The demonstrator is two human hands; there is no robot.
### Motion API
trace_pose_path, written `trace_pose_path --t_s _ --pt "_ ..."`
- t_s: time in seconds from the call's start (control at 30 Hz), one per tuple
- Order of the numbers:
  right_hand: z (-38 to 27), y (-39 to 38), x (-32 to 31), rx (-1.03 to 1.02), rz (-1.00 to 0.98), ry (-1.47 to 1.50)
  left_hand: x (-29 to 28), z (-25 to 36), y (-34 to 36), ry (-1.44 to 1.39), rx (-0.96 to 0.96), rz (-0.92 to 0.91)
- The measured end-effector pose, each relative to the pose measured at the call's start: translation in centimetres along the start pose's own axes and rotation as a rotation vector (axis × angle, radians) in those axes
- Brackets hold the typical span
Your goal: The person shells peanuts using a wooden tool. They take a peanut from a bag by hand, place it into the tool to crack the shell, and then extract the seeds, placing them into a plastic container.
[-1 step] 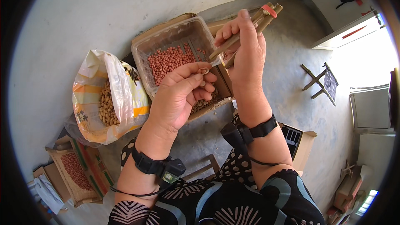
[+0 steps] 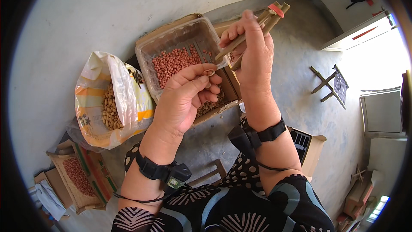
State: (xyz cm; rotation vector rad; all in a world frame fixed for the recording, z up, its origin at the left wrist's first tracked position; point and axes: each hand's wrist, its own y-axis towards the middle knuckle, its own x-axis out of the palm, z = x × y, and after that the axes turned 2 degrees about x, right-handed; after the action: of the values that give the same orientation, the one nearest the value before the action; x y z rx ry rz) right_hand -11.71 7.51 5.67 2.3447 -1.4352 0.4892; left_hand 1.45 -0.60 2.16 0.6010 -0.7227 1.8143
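Observation:
Between the thumb and forefinger of my left hand point(image 2: 182, 96) is a peanut in its shell point(image 2: 209, 72), which looks partly opened. My right hand point(image 2: 255, 56) is wrapped round a pair of wooden tongs point(image 2: 231, 47), two sticks bound at the far end with a red band point(image 2: 276, 10). The tongs' tips point toward my left hand and stand apart from the peanut. Behind my hands a clear plastic tub point(image 2: 148, 49) holds red shelled peanuts point(image 2: 171, 62). The tub sits in a cardboard box point(image 2: 231, 88), where broken shells point(image 2: 209, 108) lie partly hidden under my left hand.
A plastic bag point(image 2: 128, 90) of unshelled peanuts point(image 2: 110, 109) stands left of the tub. Farther left, a carton point(image 2: 92, 163) contains more red kernels point(image 2: 78, 176). On the floor at right are a folding stool point(image 2: 330, 83) and an open box with a black insert point(image 2: 315, 150). A wall runs behind.

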Motion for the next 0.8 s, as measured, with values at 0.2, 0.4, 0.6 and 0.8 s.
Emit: trace_pose_path --t_s 0.2,0.4,0.6,0.8 --pt "-0.9 -0.1 -0.4 0.143 -0.178 -0.264 -0.6 0.1 0.3 -0.026 0.095 0.058" --pt "-0.4 0.0 -0.9 0.176 -0.355 -0.363 -1.3 0.9 0.2 -0.143 0.109 0.003" --pt "-0.9 -0.5 -0.1 0.279 -0.518 -0.315 -1.6 1.0 0.4 -0.315 0.102 -0.089" --pt "-0.1 -0.7 0.1 0.232 -0.6 -0.335 -1.2 1.4 0.3 -0.398 0.098 -0.156"
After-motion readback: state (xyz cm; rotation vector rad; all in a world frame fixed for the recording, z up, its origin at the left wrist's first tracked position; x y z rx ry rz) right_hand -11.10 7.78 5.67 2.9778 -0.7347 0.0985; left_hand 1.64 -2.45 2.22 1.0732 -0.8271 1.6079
